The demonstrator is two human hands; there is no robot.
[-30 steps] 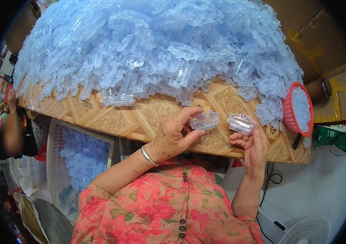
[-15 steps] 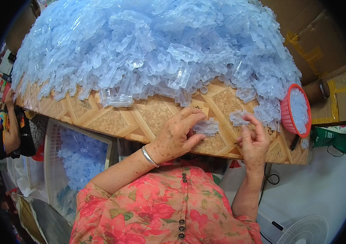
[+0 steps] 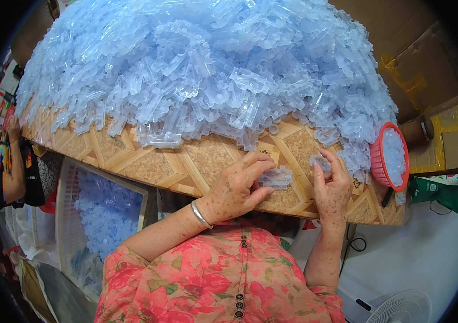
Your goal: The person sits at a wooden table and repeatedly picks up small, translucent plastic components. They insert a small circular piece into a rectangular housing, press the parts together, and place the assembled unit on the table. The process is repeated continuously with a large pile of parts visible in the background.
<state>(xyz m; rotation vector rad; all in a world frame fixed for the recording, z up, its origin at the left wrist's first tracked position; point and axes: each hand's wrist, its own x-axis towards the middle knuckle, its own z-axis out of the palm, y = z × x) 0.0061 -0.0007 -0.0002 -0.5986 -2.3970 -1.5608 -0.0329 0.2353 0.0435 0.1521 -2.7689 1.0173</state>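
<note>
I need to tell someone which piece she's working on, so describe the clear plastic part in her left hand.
Start at the huge heap of pale blue plastic pieces on the patterned table. At the table's near edge, the left hand pinches a clear plastic part. Unlike the heaped pieces, it lies apart on bare tabletop, gripped by fingers.

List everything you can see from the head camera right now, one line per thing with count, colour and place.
heap of clear plastic pieces: too many to count, pale blue, covering most of the table.
table: one, tan with a lattice pattern, bare strip along its near edge.
red basket: one, holding clear pieces, at the table's right end.
white crate: one, part-filled with pale blue pieces, below the table on the left.
cardboard boxes: several, brown, upper right.
fan: one, white, lower right on the floor.
another person's arm: one, far left.
bracelet: one, silver, left wrist.
left hand: holds a clear piece.
right hand: holds a smaller clear piece.
</note>
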